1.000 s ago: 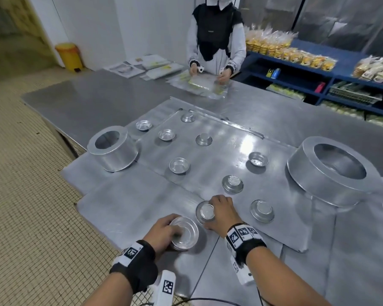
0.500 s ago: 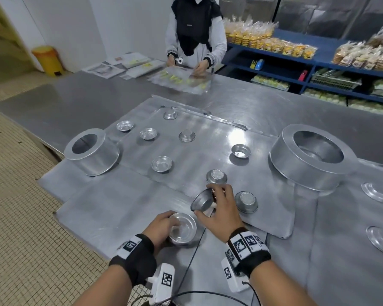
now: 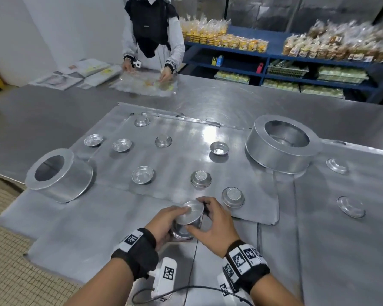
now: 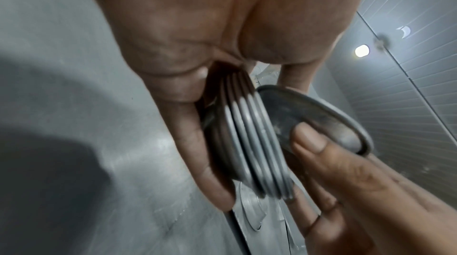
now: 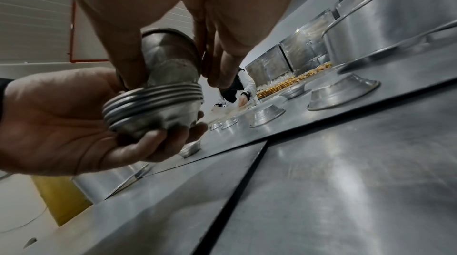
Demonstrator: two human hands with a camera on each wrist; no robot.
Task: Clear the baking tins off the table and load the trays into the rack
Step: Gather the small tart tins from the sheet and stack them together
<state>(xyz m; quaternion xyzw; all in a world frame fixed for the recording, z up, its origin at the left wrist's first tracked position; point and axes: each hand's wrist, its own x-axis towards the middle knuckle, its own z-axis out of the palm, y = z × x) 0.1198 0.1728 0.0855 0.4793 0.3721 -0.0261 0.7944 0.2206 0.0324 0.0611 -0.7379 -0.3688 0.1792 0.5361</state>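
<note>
My left hand [image 3: 177, 221] holds a nested stack of small round tins [image 3: 182, 231] just above the near trays. My right hand [image 3: 197, 215] pinches one more small tin [image 3: 191, 212] and has its base seated in the top of that stack. In the left wrist view the stack's rims [image 4: 254, 148] show edge-on, and the added tin [image 4: 321, 120] sits tilted on top. The right wrist view shows the added tin [image 5: 170, 58] above the stack [image 5: 153, 108]. Several loose small tins, such as one [image 3: 233, 196], lie on the flat tray [image 3: 177, 155].
A large ring tin [image 3: 59, 175] stands at the left and a bigger one [image 3: 279, 143] at the right. Shallow tins [image 3: 351, 206] lie on the right tray. A person [image 3: 153, 40] works at the table's far side, with blue shelves [image 3: 296, 62] of packed goods behind them.
My right hand has lifted a small tin off the tray and carried it left onto the stack in my left hand. The left hand has risen slightly.
</note>
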